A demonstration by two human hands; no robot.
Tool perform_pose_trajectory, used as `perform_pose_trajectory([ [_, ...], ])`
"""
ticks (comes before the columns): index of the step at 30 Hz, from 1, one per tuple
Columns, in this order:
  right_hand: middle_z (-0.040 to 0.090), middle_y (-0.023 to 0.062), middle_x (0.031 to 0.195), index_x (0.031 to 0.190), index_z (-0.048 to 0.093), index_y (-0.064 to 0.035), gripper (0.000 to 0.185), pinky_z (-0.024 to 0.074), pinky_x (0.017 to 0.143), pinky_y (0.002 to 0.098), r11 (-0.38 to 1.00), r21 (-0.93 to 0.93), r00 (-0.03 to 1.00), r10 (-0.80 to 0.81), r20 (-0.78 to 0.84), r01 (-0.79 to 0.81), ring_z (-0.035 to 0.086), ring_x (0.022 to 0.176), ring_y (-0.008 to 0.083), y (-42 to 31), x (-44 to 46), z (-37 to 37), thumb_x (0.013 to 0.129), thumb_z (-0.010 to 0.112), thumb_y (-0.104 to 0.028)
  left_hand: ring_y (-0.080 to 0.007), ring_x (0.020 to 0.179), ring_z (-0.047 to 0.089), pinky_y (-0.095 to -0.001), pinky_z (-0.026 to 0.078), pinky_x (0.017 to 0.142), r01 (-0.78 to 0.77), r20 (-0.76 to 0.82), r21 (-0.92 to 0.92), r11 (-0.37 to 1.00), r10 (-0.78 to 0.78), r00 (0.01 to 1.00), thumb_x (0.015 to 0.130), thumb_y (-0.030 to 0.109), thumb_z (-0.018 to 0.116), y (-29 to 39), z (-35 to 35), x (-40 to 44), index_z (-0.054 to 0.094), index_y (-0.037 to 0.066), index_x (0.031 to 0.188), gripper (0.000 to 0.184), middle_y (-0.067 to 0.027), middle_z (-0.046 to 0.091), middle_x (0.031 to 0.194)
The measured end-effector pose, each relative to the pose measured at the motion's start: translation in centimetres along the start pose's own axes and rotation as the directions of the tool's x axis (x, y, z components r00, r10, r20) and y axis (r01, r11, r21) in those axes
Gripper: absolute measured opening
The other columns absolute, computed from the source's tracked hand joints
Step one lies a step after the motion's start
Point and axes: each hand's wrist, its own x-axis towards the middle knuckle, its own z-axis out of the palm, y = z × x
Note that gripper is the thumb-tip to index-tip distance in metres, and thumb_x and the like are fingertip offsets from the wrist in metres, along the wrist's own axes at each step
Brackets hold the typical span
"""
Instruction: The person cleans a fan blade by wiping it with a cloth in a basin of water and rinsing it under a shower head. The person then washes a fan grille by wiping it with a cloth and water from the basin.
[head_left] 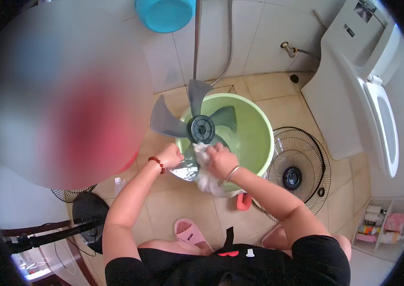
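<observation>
A grey translucent fan blade wheel (170, 120) with a dark round hub is held tilted over a light green basin (269, 138). My left hand (170, 156), with a beaded bracelet at the wrist, is closed on the edge of one wet blade. Fingers of my right hand (222, 161) press a whitish cloth (207, 182) against the blades just below the hub. The cloth hangs down over the basin's near rim. Water seems to lie in the basin, though its surface is hard to make out.
Right of the basin a black wire fan guard (312, 183) lies on the tiles. A toilet (335, 95) stands at the right, a shelf rack (387, 224) below it. The fan stand (90, 217) is at the left. A blue basin (166, 16) hangs by the shower hose (230, 43).
</observation>
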Motion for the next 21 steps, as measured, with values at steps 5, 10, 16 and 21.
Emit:
perform_pose_trajectory([
  [5,0.051,0.0170,0.117,0.112,0.057,-0.0128,0.039,0.0480,0.083,0.0427,0.900,-0.357,0.926,0.330,0.183,-0.250,0.054,0.104,0.0339,5.2,1.3,-2.5,0.074,0.059,-0.025,-0.0340,0.072,0.063,-0.0422,0.049,0.067,-0.098,-0.072,0.290,0.952,0.123,0.990,0.072,0.037,0.067,3.0,-0.3,-0.1,0.064,-0.003,0.080,0.041,-0.0213,0.064,0.079],
  [10,0.038,0.0126,0.138,0.120,0.055,-0.0083,0.044,0.0355,0.099,0.0454,0.856,-0.451,0.824,0.435,0.363,-0.253,0.036,0.127,0.0335,4.5,-1.0,-5.2,0.079,0.051,-0.023,-0.0365,0.080,0.063,-0.0438,0.049,0.071,-0.142,-0.134,0.326,0.934,0.195,0.972,0.068,0.047,0.070,6.0,-0.3,-3.7,0.063,-0.001,0.080,0.050,-0.0220,0.064,0.083],
  [16,0.064,0.0184,0.088,0.085,0.068,-0.0056,0.023,0.0501,0.077,0.0400,0.942,-0.335,0.948,0.106,0.301,0.001,0.063,0.083,0.0336,11.8,-1.6,-9.2,0.074,0.055,-0.022,-0.0378,0.072,0.061,-0.0465,0.048,0.063,-0.272,-0.299,0.372,0.887,0.392,0.870,0.069,0.051,0.067,6.3,-1.3,-8.1,0.059,0.004,0.080,0.049,-0.0188,0.063,0.075],
  [21,0.061,0.0131,0.105,0.091,0.068,-0.0089,0.024,0.0416,0.089,0.0421,0.770,-0.637,0.927,0.215,0.309,0.034,0.056,0.104,0.0258,12.0,-6.7,-13.8,0.081,0.054,-0.026,-0.0359,0.072,0.062,-0.0469,0.048,0.060,-0.271,-0.332,0.413,0.869,0.421,0.844,0.071,0.053,0.065,8.0,-1.8,-9.5,0.059,0.005,0.079,0.049,-0.0186,0.062,0.073],
])
